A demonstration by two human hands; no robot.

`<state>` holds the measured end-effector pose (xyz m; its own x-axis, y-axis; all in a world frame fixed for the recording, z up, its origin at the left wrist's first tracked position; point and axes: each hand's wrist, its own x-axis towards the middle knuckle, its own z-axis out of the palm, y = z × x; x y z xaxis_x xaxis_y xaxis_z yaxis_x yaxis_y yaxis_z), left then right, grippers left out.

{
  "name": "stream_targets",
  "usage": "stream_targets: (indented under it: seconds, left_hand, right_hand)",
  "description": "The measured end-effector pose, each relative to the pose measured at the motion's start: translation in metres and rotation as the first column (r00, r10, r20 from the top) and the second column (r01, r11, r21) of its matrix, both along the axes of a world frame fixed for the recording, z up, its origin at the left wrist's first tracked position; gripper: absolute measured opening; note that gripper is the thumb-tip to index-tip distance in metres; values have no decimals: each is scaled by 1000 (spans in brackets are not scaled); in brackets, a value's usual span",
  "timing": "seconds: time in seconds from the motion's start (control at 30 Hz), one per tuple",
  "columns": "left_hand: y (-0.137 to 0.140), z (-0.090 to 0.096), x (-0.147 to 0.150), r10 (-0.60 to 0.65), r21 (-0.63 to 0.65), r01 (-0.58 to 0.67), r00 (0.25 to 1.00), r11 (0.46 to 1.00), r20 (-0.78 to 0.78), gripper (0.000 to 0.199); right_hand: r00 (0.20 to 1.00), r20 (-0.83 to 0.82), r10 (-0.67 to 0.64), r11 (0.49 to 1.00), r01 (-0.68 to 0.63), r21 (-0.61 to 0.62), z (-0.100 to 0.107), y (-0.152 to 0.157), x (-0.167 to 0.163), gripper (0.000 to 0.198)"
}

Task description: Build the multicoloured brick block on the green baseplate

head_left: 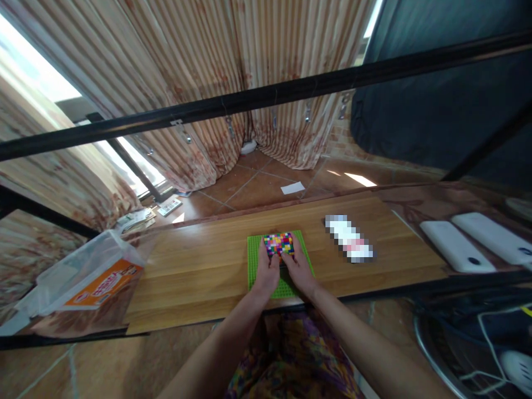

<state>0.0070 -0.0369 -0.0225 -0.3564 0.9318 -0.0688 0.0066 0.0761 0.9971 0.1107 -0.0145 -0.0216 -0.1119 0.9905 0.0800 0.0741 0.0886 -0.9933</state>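
Observation:
A green studded baseplate [255,249] lies on the wooden tabletop [199,271] in front of me. On it sits a block of many small multicoloured bricks [279,243]. My left hand [267,271] grips the block's left near side. My right hand [297,269] grips its right near side. Both hands rest on the baseplate, fingers curled against the block, and they hide its near edge.
A clear plastic bag with an orange box [89,280] lies at the table's left end. A blurred white item [349,238] lies right of the baseplate. Two white flat devices [457,245] sit far right. A black bar [266,100] crosses overhead.

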Motion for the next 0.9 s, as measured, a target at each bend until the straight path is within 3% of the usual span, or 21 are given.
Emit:
stream_targets:
  seconds: [0.17, 0.5, 0.67, 0.9]
  left_hand:
    - [2, 1, 2, 9, 10, -9, 1000, 1000, -4, 72]
    - [8, 22, -16, 43, -35, -35, 963, 999, 265, 56]
    - [13, 22, -18, -40, 40, 31, 966, 999, 254, 53]
    - [15, 14, -9, 18, 40, -26, 982, 999, 187, 49]
  right_hand:
    - [1000, 15, 13, 1000, -13, 0, 4, 2, 2, 70]
    - [990, -138, 9, 989, -29, -142, 11, 19, 14, 56]
    - [993, -117, -5, 990, -12, -142, 13, 20, 10, 56]
    - [986, -164, -32, 990, 8, -142, 6, 20, 6, 59]
